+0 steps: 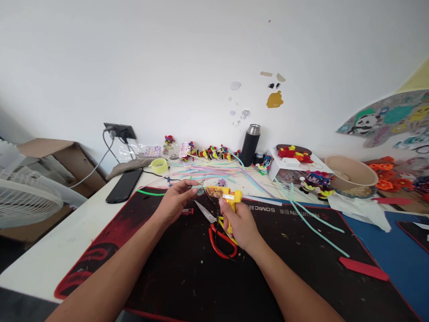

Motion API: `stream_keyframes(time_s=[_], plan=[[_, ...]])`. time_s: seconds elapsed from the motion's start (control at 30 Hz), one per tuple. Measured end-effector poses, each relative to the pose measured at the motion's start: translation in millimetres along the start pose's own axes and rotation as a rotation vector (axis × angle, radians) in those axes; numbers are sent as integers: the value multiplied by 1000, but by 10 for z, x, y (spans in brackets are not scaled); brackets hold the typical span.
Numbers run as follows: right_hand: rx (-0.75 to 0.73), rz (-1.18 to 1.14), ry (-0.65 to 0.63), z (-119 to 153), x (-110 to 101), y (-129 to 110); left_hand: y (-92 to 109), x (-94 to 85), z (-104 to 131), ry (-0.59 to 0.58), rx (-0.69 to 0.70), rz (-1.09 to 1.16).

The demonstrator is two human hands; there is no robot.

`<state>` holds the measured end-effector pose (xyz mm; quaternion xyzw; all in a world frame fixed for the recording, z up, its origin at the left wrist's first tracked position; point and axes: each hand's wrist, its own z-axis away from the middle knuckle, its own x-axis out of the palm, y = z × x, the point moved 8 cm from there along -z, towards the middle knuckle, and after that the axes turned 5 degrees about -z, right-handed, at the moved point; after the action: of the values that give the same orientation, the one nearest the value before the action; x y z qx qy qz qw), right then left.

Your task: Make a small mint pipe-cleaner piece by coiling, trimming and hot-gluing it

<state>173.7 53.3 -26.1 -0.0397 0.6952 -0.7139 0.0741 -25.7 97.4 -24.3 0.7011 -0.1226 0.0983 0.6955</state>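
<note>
My right hand [239, 222] is wrapped round the handle of a yellow hot glue gun [232, 199], whose nozzle points left. Pinched in the fingers of my left hand [177, 201] is a small pale green piece [200, 191], close to the nozzle; its exact shape is too small to make out. Below the glue gun, scissors with red handles [223, 243] lie on the black desk mat [174, 268], blades toward the upper left. A green pipe cleaner [150, 192] extends to the left behind my left hand.
Behind the mat lie many pastel pipe cleaners [214, 171] and several small colourful figures [214, 153]. A black thermos [250, 145] stands by the wall. A phone [124, 185] and yellow tape roll [159, 166] are left; a beige bowl [351, 172] and red strip [364, 268] are right.
</note>
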Motion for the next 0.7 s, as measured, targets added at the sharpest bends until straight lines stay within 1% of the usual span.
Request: stream_keyframes(time_s=[0.2, 0.47, 0.7], plan=[[-2, 17, -1, 6, 1, -16, 1, 6, 3, 2, 0, -6], [-2, 30, 13, -4, -13, 20, 4, 1, 4, -2, 0, -14], [-21, 37, 25, 0, -20, -25, 8, -3, 4, -1, 6, -13]])
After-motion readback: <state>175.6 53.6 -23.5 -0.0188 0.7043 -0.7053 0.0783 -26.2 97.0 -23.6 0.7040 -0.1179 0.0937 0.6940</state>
